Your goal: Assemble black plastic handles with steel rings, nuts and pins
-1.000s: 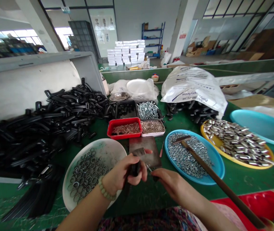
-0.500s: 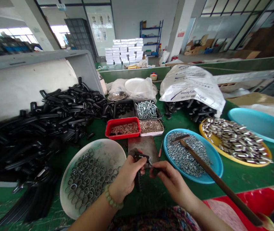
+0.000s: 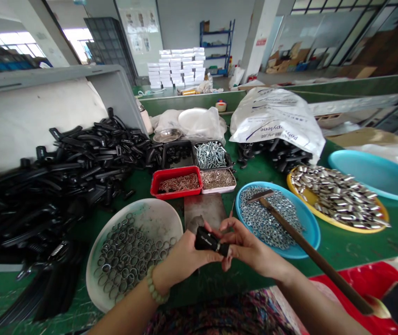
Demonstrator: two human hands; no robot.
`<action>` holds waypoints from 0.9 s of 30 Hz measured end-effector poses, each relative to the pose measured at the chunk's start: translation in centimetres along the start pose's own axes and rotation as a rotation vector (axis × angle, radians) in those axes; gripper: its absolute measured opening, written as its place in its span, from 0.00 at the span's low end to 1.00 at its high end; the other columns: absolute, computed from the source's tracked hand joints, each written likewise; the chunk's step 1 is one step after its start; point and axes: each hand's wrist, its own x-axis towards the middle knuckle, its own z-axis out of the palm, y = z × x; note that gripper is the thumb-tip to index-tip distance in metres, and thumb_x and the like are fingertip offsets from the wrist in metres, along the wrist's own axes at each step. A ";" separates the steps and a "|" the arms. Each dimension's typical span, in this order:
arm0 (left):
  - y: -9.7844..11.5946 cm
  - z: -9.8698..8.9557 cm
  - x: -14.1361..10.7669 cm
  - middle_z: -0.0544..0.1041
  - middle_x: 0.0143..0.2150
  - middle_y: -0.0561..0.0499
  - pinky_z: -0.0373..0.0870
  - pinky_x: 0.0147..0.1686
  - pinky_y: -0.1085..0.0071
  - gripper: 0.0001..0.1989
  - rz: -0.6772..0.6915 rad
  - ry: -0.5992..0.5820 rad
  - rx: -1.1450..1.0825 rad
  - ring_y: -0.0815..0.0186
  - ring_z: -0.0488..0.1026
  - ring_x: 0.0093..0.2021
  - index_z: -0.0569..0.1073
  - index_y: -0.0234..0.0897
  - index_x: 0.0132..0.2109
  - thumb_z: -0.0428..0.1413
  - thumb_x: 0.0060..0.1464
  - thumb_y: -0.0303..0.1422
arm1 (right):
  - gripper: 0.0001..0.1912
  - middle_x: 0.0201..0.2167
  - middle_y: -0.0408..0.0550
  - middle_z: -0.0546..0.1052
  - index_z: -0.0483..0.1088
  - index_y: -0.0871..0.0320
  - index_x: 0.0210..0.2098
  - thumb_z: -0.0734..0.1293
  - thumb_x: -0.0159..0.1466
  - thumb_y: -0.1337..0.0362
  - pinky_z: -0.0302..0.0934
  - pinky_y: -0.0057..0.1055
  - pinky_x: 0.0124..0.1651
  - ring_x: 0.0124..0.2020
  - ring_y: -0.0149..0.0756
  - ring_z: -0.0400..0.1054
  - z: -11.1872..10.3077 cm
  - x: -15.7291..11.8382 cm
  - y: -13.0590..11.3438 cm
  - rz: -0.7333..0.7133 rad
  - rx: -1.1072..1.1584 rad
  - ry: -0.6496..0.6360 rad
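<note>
My left hand (image 3: 179, 256) is closed around a black plastic handle part (image 3: 205, 239) with small pale lettering. A grey covering shows on one of its fingers. At the part's right end a narrow metal ring (image 3: 218, 246) is visible, and the fingers of my right hand (image 3: 251, 246) pinch that end. Both hands are above the near edge of a flat metal plate (image 3: 205, 209). To the left, a white basin (image 3: 160, 209) contains many loose metal rings (image 3: 129, 256).
Black handle parts (image 3: 90, 163) spill from a grey crate (image 3: 111, 88). Behind the plate sit a red tray (image 3: 176, 191) of small pins and a tray of screws (image 3: 211, 155). A hammer (image 3: 289, 228) lies across a blue basin (image 3: 315, 242) of nuts, beside a yellow basin (image 3: 345, 225) of metal sleeves.
The black part has turned, so its lettered face and right end now point toward me. My right hand's fingers have shifted and spread around that end. The view has shifted slightly.
</note>
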 end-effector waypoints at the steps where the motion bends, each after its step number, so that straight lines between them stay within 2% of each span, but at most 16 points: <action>1: -0.2 0.2 0.1 0.76 0.30 0.52 0.67 0.37 0.69 0.17 0.004 0.001 -0.038 0.63 0.74 0.34 0.67 0.37 0.39 0.64 0.43 0.33 | 0.19 0.32 0.43 0.75 0.53 0.54 0.45 0.67 0.62 0.57 0.65 0.29 0.31 0.26 0.29 0.73 0.0 0.1 0.2 0.005 0.042 0.005; 7: -1.6 0.8 0.7 0.73 0.24 0.57 0.69 0.27 0.69 0.18 0.063 0.152 -0.224 0.66 0.72 0.23 0.63 0.39 0.40 0.62 0.45 0.35 | 0.19 0.30 0.43 0.75 0.54 0.55 0.40 0.68 0.59 0.57 0.65 0.28 0.31 0.27 0.31 0.73 0.7 0.7 0.7 -0.009 0.108 0.056; 10: -1.8 1.1 0.7 0.70 0.22 0.58 0.69 0.24 0.69 0.17 0.047 0.118 -0.271 0.67 0.69 0.20 0.64 0.39 0.41 0.60 0.46 0.38 | 0.22 0.28 0.43 0.76 0.53 0.55 0.42 0.69 0.58 0.55 0.65 0.28 0.29 0.25 0.32 0.73 1.6 1.0 1.1 0.005 0.173 0.086; 12: -2.0 1.1 0.5 0.71 0.23 0.56 0.69 0.26 0.69 0.15 0.031 0.093 -0.227 0.67 0.69 0.22 0.66 0.37 0.40 0.59 0.47 0.38 | 0.24 0.27 0.42 0.75 0.52 0.54 0.43 0.69 0.58 0.53 0.65 0.28 0.28 0.24 0.32 0.73 2.3 1.1 1.4 0.023 0.210 0.130; 15: -2.1 0.1 0.1 0.74 0.32 0.51 0.68 0.30 0.70 0.19 -0.001 0.076 -0.048 0.66 0.70 0.28 0.69 0.36 0.44 0.62 0.45 0.37 | 0.23 0.27 0.39 0.73 0.53 0.54 0.39 0.70 0.56 0.52 0.64 0.27 0.29 0.25 0.30 0.71 2.5 1.1 1.2 0.033 0.126 0.224; 17: -1.9 -1.1 0.1 0.75 0.39 0.48 0.69 0.36 0.68 0.22 0.013 0.095 0.118 0.62 0.72 0.34 0.68 0.36 0.49 0.61 0.46 0.38 | 0.18 0.27 0.39 0.71 0.56 0.55 0.37 0.68 0.58 0.53 0.64 0.28 0.30 0.27 0.30 0.71 1.6 1.9 0.1 0.065 -0.082 0.185; 19: -1.5 -2.5 0.8 0.74 0.45 0.44 0.66 0.46 0.63 0.21 0.087 0.166 0.335 0.58 0.71 0.42 0.68 0.35 0.53 0.55 0.53 0.38 | 0.12 0.30 0.42 0.72 0.61 0.57 0.37 0.64 0.62 0.55 0.65 0.30 0.34 0.32 0.32 0.70 -0.1 4.1 -1.8 0.046 -0.452 0.125; 20: -1.3 -3.1 1.4 0.72 0.48 0.42 0.63 0.50 0.61 0.21 0.147 0.193 0.471 0.56 0.69 0.47 0.66 0.35 0.55 0.52 0.56 0.37 | 0.10 0.32 0.44 0.72 0.64 0.58 0.38 0.62 0.63 0.57 0.64 0.31 0.37 0.35 0.33 0.69 -1.1 5.8 -2.8 0.006 -0.695 0.107; 22: -1.3 -3.7 3.1 0.68 0.54 0.39 0.55 0.57 0.57 0.24 0.268 0.181 0.777 0.53 0.64 0.55 0.63 0.33 0.59 0.50 0.56 0.33 | 0.09 0.38 0.50 0.73 0.68 0.60 0.39 0.59 0.65 0.62 0.60 0.33 0.45 0.42 0.36 0.67 -2.8 10.2 -4.6 -0.142 -1.240 0.188; 24: -2.0 -3.8 4.9 0.65 0.58 0.37 0.47 0.61 0.53 0.27 0.357 0.091 1.062 0.50 0.60 0.58 0.61 0.32 0.61 0.52 0.53 0.29 | 0.12 0.43 0.56 0.73 0.71 0.62 0.39 0.57 0.66 0.66 0.57 0.38 0.49 0.46 0.41 0.64 -3.8 15.2 -5.6 -0.082 -1.788 0.104; 27: -3.7 -3.5 6.7 0.65 0.59 0.39 0.40 0.63 0.51 0.28 0.431 0.028 1.296 0.52 0.59 0.59 0.62 0.32 0.60 0.53 0.51 0.28 | 0.10 0.39 0.62 0.75 0.74 0.65 0.34 0.61 0.61 0.72 0.53 0.44 0.49 0.48 0.49 0.62 -4.2 21.0 -5.4 -0.012 -1.965 0.021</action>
